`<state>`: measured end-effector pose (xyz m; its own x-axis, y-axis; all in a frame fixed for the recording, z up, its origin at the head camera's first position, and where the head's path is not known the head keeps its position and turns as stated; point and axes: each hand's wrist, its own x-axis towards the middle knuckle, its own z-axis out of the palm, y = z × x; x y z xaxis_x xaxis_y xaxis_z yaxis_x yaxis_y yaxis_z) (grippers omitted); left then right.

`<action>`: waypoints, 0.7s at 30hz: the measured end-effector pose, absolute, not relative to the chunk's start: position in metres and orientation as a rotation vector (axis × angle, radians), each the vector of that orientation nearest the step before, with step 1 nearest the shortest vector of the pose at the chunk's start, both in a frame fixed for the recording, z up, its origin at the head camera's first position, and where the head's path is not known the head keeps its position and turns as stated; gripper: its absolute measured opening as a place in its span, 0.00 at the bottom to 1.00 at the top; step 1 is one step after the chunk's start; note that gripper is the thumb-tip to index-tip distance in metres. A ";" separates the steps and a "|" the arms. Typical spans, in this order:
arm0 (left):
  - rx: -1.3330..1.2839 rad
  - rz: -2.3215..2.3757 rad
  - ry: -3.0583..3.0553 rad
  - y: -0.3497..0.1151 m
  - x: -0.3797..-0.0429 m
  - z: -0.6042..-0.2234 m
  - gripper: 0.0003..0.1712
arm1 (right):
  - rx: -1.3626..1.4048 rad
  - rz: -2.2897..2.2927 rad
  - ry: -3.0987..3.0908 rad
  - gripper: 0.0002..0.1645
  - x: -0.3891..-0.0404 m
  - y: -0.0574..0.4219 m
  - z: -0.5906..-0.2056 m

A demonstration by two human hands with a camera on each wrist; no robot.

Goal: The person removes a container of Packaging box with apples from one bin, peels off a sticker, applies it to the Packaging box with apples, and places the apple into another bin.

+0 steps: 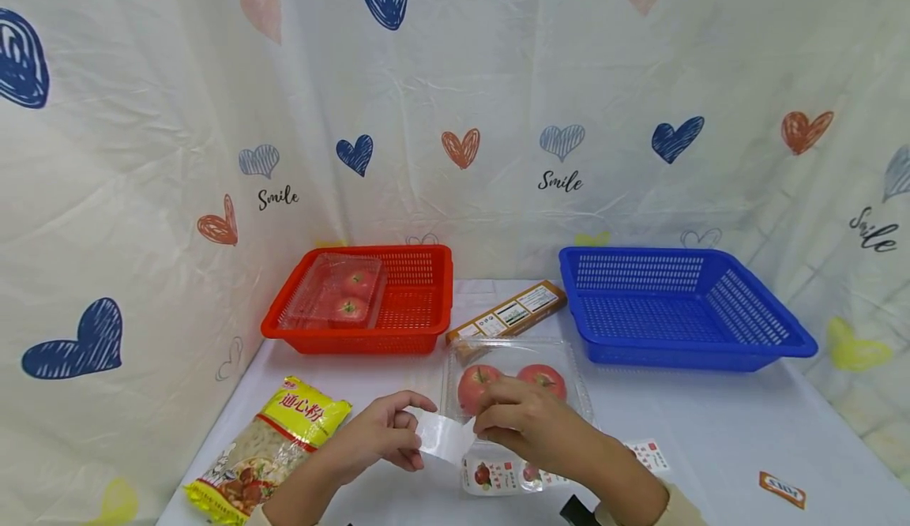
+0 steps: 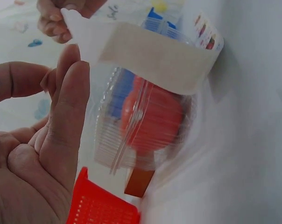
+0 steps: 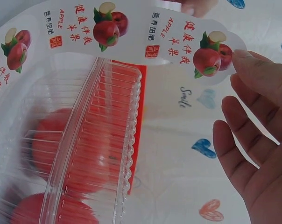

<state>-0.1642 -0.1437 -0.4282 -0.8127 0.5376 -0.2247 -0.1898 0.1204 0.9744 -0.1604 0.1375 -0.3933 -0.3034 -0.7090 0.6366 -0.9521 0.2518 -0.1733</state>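
A strip of apple stickers curves away from my right hand, whose thumb and fingers pinch its end. Its pale back faces my left hand; the extended fingertips are right at the strip's edge in the left wrist view. Printed labels lie low, near the white table. Just beyond both hands stands a clear plastic clamshell box with red apples inside. My right hand partly covers the box and one apple in the head view.
Behind stand a red basket holding another clamshell of apples and a blue basket. Between them lies a long brown box. A yellow pasta bag is at left; a small orange packet lies at right.
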 end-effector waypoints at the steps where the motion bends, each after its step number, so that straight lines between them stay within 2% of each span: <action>1: 0.332 1.726 1.871 -0.146 -0.164 -0.429 0.24 | 1.507 0.754 -2.108 0.17 -0.160 0.138 -0.393; 8: 0.319 1.592 1.909 -0.163 -0.164 -0.440 0.22 | 1.501 0.789 -2.162 0.20 -0.159 0.142 -0.392; 21: 0.268 1.230 2.235 -0.180 -0.166 -0.458 0.17 | 1.404 0.758 -2.380 0.14 -0.169 0.159 -0.378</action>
<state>-0.1655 -0.1805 -0.4577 -0.8186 0.4283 -0.3827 -0.0940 0.5574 0.8249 -0.1687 0.1589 -0.3782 -0.4912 -0.7265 0.4805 -0.8706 0.3919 -0.2974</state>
